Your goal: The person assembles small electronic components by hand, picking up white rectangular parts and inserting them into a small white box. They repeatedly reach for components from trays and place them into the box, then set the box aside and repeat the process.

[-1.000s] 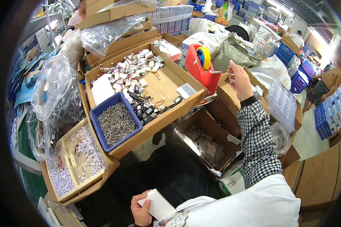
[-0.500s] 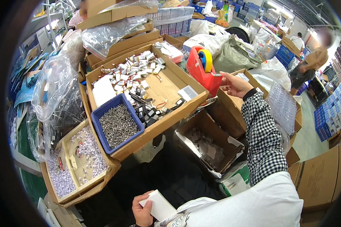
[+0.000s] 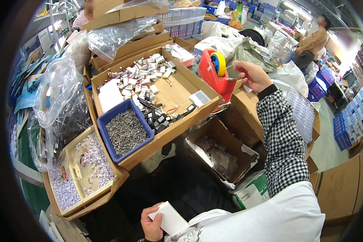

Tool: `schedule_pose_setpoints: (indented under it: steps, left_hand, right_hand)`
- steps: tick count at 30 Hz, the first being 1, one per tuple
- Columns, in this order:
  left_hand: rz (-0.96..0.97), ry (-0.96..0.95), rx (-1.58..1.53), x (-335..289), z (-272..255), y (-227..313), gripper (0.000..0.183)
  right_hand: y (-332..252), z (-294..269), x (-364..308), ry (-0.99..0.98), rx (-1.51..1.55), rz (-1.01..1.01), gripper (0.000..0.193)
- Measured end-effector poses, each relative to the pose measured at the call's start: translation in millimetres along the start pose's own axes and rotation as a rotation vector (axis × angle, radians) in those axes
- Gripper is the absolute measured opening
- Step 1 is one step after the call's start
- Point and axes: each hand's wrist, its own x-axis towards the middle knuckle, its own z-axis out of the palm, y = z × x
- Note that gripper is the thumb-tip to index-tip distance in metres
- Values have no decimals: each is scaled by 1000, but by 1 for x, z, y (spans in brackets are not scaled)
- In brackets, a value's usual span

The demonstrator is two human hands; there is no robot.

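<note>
My left hand [image 3: 152, 224] grips a small flat white box [image 3: 169, 218] low in front of my body, thumb on its face. Up by the red tape dispenser [image 3: 216, 79], my right hand [image 3: 252, 76] is raised with thumb and forefinger pinched together. Whatever is between those fingertips is too small or too clear to make out. The dispenser carries a yellow-rimmed roll of tape [image 3: 218, 63] and stands behind the right edge of a shallow cardboard tray [image 3: 177, 93]. In that tray lie small white battery packs [image 3: 143, 76] with wires and several black connectors [image 3: 162, 120].
A blue bin of small metal screws [image 3: 127, 131] sits at the tray's near corner. Left of it is a divided wooden tray [image 3: 78, 173] of tiny pale parts. An open carton [image 3: 218, 155] stands below the dispenser. Another person [image 3: 312, 42] is at the far right.
My right hand has moved up and slightly right, away from the dispenser's cutting edge. The left hand and white box stay put. The person at the far right has shifted left.
</note>
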Motion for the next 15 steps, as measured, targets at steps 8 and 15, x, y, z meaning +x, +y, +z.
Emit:
schedule_pose_setpoints:
  steps: [8,15]
  left_hand:
    - [18,7,-7,-2,2,3,24]
    - [9,5,41,0,1,4,24]
  right_hand:
    - [43,15,-39,48,222,-149,18]
    - [68,16,-40,28,363,-246,16]
